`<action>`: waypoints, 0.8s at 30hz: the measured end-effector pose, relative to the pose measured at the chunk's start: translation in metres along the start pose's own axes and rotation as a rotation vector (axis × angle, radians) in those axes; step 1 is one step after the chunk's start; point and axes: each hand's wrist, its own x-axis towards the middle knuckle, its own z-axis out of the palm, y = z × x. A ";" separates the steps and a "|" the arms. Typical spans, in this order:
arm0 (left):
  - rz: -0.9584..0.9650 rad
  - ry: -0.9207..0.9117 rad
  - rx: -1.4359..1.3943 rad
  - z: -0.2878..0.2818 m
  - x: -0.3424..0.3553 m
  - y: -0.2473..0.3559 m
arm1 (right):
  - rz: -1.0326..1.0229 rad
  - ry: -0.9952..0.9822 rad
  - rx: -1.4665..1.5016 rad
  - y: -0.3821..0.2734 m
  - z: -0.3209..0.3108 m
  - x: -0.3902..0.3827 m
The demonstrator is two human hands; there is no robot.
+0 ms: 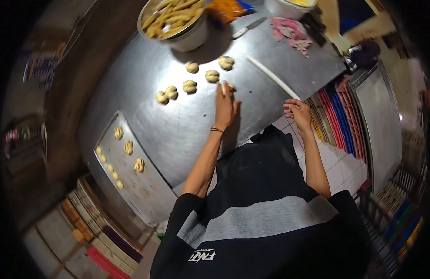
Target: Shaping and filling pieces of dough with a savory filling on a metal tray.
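My left hand (225, 109) reaches over the metal table, fingers stretched forward and thumb spread aside. Its fingertips touch a small dough piece (231, 87), partly hidden by them. Beyond and to the left lie several knotted-looking dough balls, among them one dough ball (212, 76) just ahead of the fingers. My right hand (297, 113) hovers off the table's near edge, fingers loosely bent and apart, with nothing visible in it. Close to its fingertips ends a thin white rod (273, 76), which lies slantwise on the table; I see no grip on it.
A baking tray (152, 197) on the left holds filled dough pieces and small dough balls. At the back are a bucket (189, 41) heaped with yellowish pieces, a knife (249, 28), a pink cloth (290, 33) and a white tub (283, 9). Stacked trays stand right.
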 end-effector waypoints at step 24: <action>-0.770 -0.023 -0.699 -0.067 -0.010 -0.057 | -0.126 -0.293 -0.132 -0.032 0.053 0.064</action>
